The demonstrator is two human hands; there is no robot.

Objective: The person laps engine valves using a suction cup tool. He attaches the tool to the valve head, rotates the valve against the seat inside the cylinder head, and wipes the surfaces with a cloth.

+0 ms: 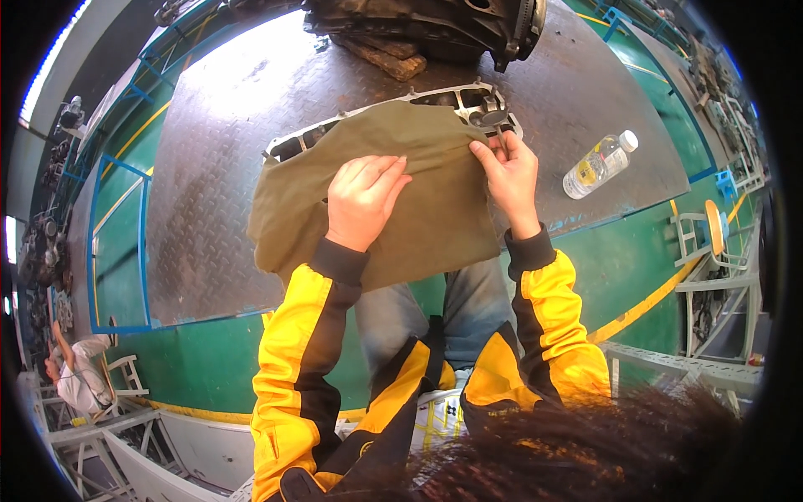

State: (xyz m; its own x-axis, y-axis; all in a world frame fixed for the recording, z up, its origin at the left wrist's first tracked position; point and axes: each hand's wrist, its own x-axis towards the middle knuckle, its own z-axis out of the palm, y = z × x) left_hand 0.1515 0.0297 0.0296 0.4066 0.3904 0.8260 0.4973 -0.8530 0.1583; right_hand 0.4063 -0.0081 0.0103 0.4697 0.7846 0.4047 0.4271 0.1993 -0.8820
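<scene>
Hair (577,452) blurred | left hand (366,199) bunched, grip unclear | right hand (512,177) pinches cloth (431,222) | casting (472,98) part-hidden

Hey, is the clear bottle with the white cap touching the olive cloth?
Apart: the head view shows bare metal tabletop and the right hand between the bottle and the cloth.

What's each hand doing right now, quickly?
Left hand: fingers bunched together over the olive cloth; grip cannot be told.
Right hand: closed, apparently pinching the cloth near its edge.
</scene>
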